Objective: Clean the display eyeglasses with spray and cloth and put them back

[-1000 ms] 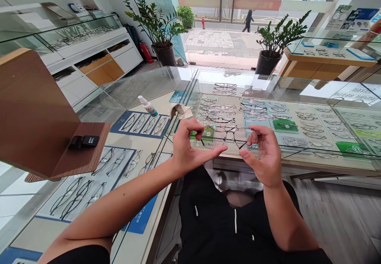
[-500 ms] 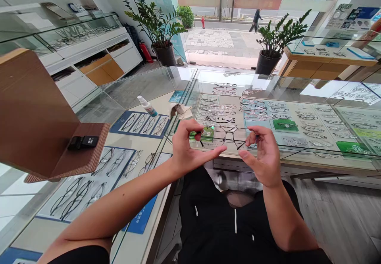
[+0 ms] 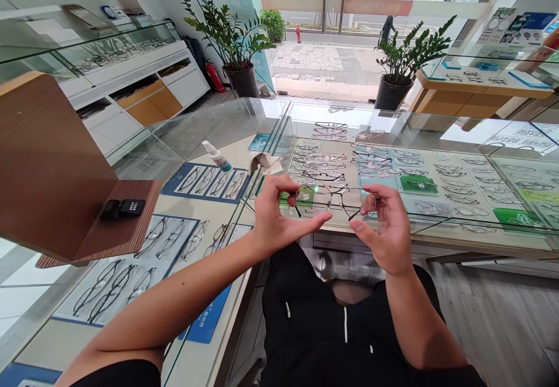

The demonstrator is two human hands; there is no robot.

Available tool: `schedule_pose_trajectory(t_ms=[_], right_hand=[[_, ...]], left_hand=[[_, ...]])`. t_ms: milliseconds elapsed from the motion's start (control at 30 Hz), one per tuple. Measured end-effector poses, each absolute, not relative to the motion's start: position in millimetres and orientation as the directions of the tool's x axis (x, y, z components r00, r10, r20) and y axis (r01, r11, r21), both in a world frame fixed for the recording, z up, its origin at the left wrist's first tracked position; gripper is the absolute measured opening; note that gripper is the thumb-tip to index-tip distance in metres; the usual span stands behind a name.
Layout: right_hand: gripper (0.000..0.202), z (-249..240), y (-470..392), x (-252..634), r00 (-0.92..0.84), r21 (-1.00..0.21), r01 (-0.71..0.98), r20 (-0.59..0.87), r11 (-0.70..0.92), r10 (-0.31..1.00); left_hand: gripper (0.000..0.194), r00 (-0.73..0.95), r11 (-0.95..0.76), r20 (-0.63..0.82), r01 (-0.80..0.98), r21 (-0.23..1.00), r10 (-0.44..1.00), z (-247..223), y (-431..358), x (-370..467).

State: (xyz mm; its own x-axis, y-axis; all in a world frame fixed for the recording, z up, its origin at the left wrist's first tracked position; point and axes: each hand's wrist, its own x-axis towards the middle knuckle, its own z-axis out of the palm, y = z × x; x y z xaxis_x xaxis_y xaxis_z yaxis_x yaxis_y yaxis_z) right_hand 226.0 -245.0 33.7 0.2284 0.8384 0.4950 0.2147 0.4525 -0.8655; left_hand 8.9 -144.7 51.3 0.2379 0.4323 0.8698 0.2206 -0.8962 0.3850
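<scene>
A pair of thin-framed eyeglasses (image 3: 336,190) is held up between my two hands, above the near edge of the glass display counter (image 3: 441,224). My left hand (image 3: 279,215) grips the left end of the frame with its fingers, its thumb stretched out under the lens. On the other side my right hand (image 3: 386,227) has its curled fingers on the right end, the thumb pointing inward below. The temples hang down, their dark tips near my fingers. A spray bottle (image 3: 217,155) and a crumpled cloth (image 3: 265,163) are on the glass beyond my left hand.
Rows of eyeglasses (image 3: 456,171) lie inside the counter. At the left stands a brown wooden stand (image 3: 52,166) with a small black object (image 3: 132,206) on its base. Potted plants (image 3: 241,78) are by the window; outside, a person (image 3: 386,28) passes.
My hands and the eyeglasses are almost unmoved. Outside the window, the person has shifted to the right, behind the right plant's leaves.
</scene>
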Motion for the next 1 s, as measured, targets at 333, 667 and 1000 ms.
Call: schedule_pose_trajectory(t_ms=[333, 667, 1000], right_hand=[[0.052, 31.9, -246.1, 225.8, 0.241, -0.876, 0.231, 0.474, 0.424, 0.847], [0.044, 8.2, -246.1, 219.3, 0.202, -0.924, 0.109, 0.382, 0.367, 0.902], [0.041, -2.9, -245.1, 216.2, 0.229, -0.959, 0.027, 0.282, 0.284, 0.932]], left_hand=[[0.062, 0.231, -0.883, 0.857, 0.218, 0.415, 0.46, 47.7, -145.9, 9.6], [0.062, 0.24, -0.859, 0.828, 0.231, 0.458, 0.506, 38.7, -148.2, 11.1], [0.063, 0.25, -0.847, 0.814, 0.249, 0.469, 0.524, 34.5, -146.0, 11.8]])
